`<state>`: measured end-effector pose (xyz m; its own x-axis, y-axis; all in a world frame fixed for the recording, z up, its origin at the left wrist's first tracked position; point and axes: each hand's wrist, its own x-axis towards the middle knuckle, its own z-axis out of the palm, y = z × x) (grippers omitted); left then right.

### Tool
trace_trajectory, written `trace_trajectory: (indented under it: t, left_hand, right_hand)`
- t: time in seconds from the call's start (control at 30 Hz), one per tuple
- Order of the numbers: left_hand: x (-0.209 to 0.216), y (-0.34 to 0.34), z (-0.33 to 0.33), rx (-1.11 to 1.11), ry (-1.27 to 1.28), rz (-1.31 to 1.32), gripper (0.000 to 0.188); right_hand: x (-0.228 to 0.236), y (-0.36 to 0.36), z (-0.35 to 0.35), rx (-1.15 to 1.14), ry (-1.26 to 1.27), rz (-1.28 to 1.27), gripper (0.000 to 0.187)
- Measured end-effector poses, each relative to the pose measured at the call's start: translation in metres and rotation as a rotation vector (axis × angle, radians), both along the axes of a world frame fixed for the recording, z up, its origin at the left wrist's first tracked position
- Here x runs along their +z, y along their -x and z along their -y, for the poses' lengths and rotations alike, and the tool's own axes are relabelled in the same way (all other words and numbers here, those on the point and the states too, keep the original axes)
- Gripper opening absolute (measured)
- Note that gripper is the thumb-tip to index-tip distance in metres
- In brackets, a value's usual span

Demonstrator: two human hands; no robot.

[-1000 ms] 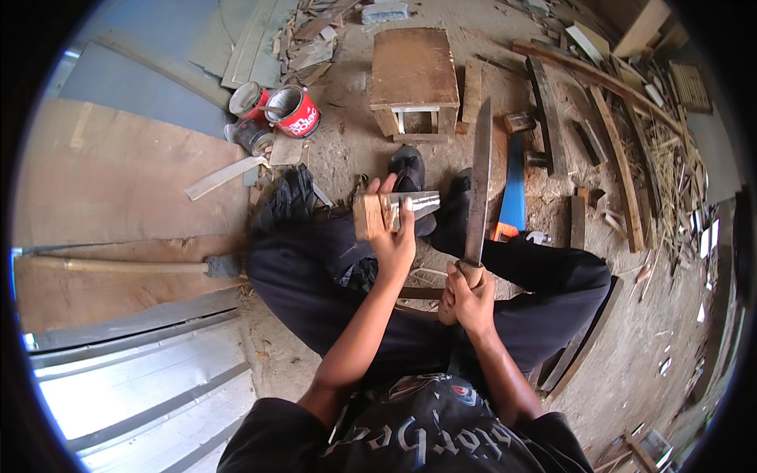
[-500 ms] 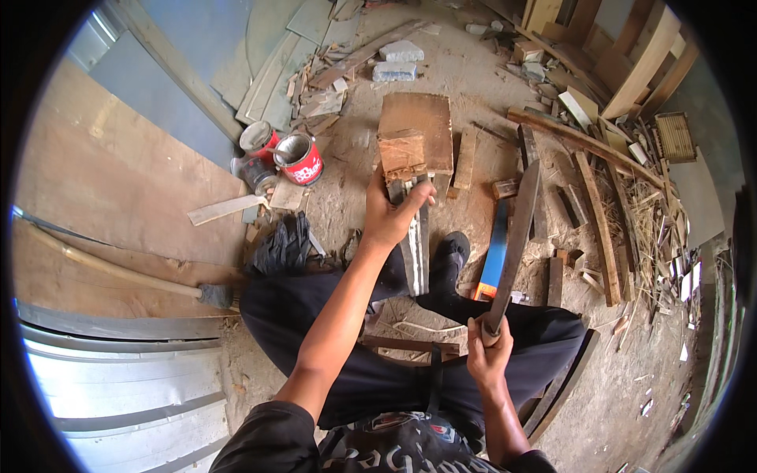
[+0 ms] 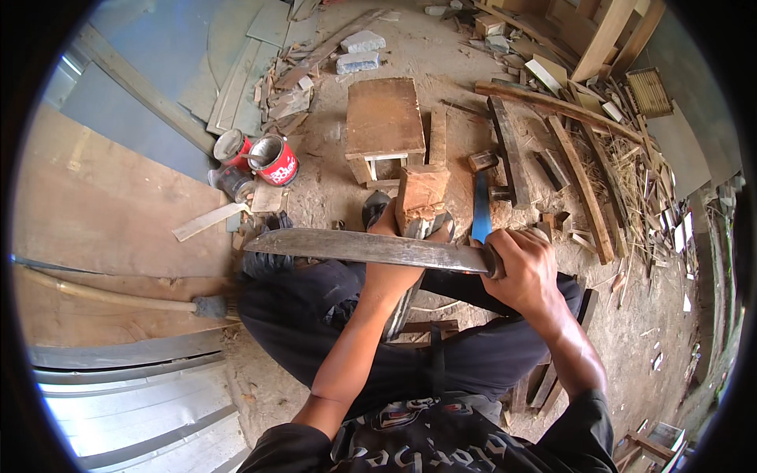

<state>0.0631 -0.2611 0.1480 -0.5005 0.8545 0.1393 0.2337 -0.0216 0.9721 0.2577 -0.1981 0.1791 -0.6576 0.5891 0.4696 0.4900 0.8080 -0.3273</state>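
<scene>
A machete [image 3: 347, 245] lies crosswise before my body, its long blade pointing left. My right hand [image 3: 522, 268] is closed around its handle at the blade's right end. My left hand [image 3: 386, 272], partly hidden behind the blade, grips a length of wood [image 3: 423, 191]. This wood has a pale, rough-chipped end on top and a dark, white-streaked lower part running down between my legs. Whether the blade touches the wood I cannot tell. Just beyond stands a small wooden stool [image 3: 385, 118]. Right of the wood is a blue-bladed handsaw [image 3: 481, 206], its near part hidden.
Two red paint cans [image 3: 276, 162] stand at the left, near a long-handled tool [image 3: 118, 292] with a dark head. Loose timber [image 3: 579, 185] and scraps cover the ground to the right. Pale blocks [image 3: 359, 61] lie farther back. Corrugated metal sheets [image 3: 142, 394] are at lower left.
My right hand has moved up and inward, swinging the machete from upright to crosswise. My left hand has drawn the wood nearer, away from the stool. The view has shifted slightly.
</scene>
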Motion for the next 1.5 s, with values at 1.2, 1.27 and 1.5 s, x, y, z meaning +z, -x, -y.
trace_trajectory:
  t: [1.2,1.27,1.5]
  left_hand:
    - [-0.031,-0.021,0.029,-0.103,-0.150,-0.062,0.035]
    - [-0.036,-0.017,0.029,-0.173,-0.036,-0.091,0.027]
    - [-0.049,-0.025,-0.006,-0.268,-0.061,-0.041,0.025]
  right_hand:
    - [-0.017,-0.018,-0.043,0.144,-0.028,0.128,0.023]
    - [-0.022,-0.035,-0.048,0.087,-0.035,0.179,0.023]
    - [-0.041,-0.095,-0.082,-0.037,0.023,0.270,0.026]
